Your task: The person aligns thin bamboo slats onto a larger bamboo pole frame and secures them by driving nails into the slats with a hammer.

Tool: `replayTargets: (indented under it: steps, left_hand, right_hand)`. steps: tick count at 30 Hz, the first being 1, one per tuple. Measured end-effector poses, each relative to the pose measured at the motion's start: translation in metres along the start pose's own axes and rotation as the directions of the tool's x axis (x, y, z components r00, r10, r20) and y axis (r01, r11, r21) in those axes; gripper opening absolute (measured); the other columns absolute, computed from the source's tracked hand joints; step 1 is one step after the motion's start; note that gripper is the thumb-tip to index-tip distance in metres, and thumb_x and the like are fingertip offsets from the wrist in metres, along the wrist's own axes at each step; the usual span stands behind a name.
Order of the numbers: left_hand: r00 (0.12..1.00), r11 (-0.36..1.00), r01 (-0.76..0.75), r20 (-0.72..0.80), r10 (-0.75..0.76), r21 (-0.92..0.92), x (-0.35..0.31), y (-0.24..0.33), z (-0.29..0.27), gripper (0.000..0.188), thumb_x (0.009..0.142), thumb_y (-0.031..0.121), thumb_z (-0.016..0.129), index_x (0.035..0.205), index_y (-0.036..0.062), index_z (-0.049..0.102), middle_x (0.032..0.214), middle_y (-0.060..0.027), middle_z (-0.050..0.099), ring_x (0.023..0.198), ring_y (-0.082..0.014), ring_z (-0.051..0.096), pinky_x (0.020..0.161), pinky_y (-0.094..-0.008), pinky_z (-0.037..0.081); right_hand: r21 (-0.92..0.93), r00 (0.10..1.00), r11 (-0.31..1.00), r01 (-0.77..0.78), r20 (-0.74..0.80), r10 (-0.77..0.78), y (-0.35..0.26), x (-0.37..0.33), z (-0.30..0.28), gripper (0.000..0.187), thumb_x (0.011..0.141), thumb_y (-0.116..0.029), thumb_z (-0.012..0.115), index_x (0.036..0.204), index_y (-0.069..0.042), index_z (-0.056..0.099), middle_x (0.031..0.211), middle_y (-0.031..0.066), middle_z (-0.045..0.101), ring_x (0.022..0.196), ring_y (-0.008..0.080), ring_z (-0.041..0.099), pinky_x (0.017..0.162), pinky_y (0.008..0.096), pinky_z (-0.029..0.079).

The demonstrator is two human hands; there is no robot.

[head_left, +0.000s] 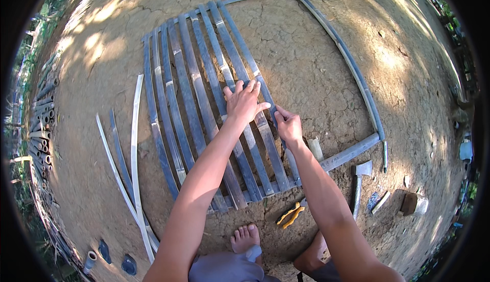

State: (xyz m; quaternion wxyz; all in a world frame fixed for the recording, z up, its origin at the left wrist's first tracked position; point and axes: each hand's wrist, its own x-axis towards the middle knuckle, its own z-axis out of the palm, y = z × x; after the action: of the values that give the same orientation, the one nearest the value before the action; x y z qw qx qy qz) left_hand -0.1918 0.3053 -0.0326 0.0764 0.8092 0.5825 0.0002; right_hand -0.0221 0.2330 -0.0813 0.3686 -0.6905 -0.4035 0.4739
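Bamboo slats (pixel 198 85) lie under the left hand (pixel 244 102); right hand (pixel 289 128) touches rightmost.

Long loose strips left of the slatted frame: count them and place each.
3, by upper ends: outer pale strip farthest left, dark strip in the middle, inner pale strip nearest the slatted frame. More may hide where they overlap.

Nearer the body than the grip lie yellow-handled pliers (pixel 293 218). Off to the grip's lower right rests a hatchet (pixel 358 192); past it sit a crumpled blue scrap (pixel 373 201), a short pale stick (pixel 381 202) and a boxy brownish block (pixel 414 204). Far to the grip's left is a pile of tubes (pixel 43 149); far lower left, two dark sandals (pixel 128 265) and an upright tube (pixel 90 261).
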Motion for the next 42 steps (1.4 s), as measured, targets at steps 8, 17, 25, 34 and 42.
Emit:
replayTargets:
  steps: [8, 17, 25, 34, 42]
  left_hand:
    - [0.996, 0.997, 0.075, 0.043, -0.073, -0.028, -0.013, -0.005, -0.006, 0.083, 0.089, 0.065, 0.066, 0.153, 0.0137, 0.051, 0.162, -0.0015, 0.044, 0.144, -0.0273, 0.040, 0.109, -0.0664, 0.032]
    - [0.829, 0.932, 0.303, -0.429, -0.360, -0.198, -0.223, -0.152, -0.038, 0.034, 0.093, 0.030, 0.069, 0.121, 0.0090, 0.071, 0.117, -0.0094, 0.071, 0.112, -0.0300, 0.062, 0.098, -0.0504, 0.045]
    - [0.581, 0.560, 0.804, -0.061, -0.812, 0.201, -0.406, -0.273, -0.019, 0.040, 0.096, 0.035, 0.069, 0.124, 0.0060, 0.066, 0.120, -0.0143, 0.068, 0.118, -0.0335, 0.062, 0.096, -0.0517, 0.051]
    - [0.578, 0.569, 0.809, -0.380, -0.722, 0.149, -0.407, -0.204, -0.232, 0.045, 0.102, 0.050, 0.059, 0.110, 0.0066, 0.069, 0.080, -0.0218, 0.071, 0.077, -0.0445, 0.070, 0.062, -0.0552, 0.051]
    - [0.932, 0.983, -0.105, -0.329, 0.151, 0.153, -0.252, -0.046, -0.364, 0.032, 0.089, 0.033, 0.077, 0.092, 0.0073, 0.060, 0.075, -0.0160, 0.063, 0.074, -0.0421, 0.064, 0.063, -0.0484, 0.047]
  right_hand:
    - [0.078, 0.997, 0.997, -0.010, 0.077, 0.004, -0.016, -0.011, 0.013, 0.037, 0.102, -0.014, 0.065, 0.135, 0.004, 0.067, 0.100, 0.0051, 0.073, 0.082, 0.0084, 0.060, 0.073, 0.0267, 0.051]
    - [-0.119, 0.988, 0.988, 0.094, 0.130, -0.078, -0.024, -0.026, -0.015, 0.047, 0.107, -0.023, 0.057, 0.146, 0.003, 0.057, 0.117, 0.0125, 0.074, 0.103, 0.0151, 0.067, 0.092, 0.0311, 0.053]
    - [-0.488, 0.804, 0.639, 0.595, 0.375, -0.462, -0.073, -0.051, -0.129, 0.044, 0.103, -0.023, 0.061, 0.142, -0.005, 0.062, 0.098, 0.0150, 0.072, 0.088, 0.0267, 0.069, 0.082, 0.0380, 0.054]
    - [-0.615, 0.395, -0.212, 0.760, 0.695, -0.600, -0.268, -0.165, -0.241, 0.051, 0.097, -0.031, 0.070, 0.144, -0.017, 0.060, 0.129, 0.0129, 0.065, 0.114, 0.0305, 0.065, 0.102, 0.0439, 0.055]
    - [-0.787, 0.277, -0.359, 0.501, 0.540, -0.795, -0.274, -0.210, -0.251, 0.078, 0.092, -0.047, 0.074, 0.159, -0.025, 0.040, 0.155, 0.0116, 0.043, 0.140, 0.0288, 0.047, 0.111, 0.0447, 0.048]
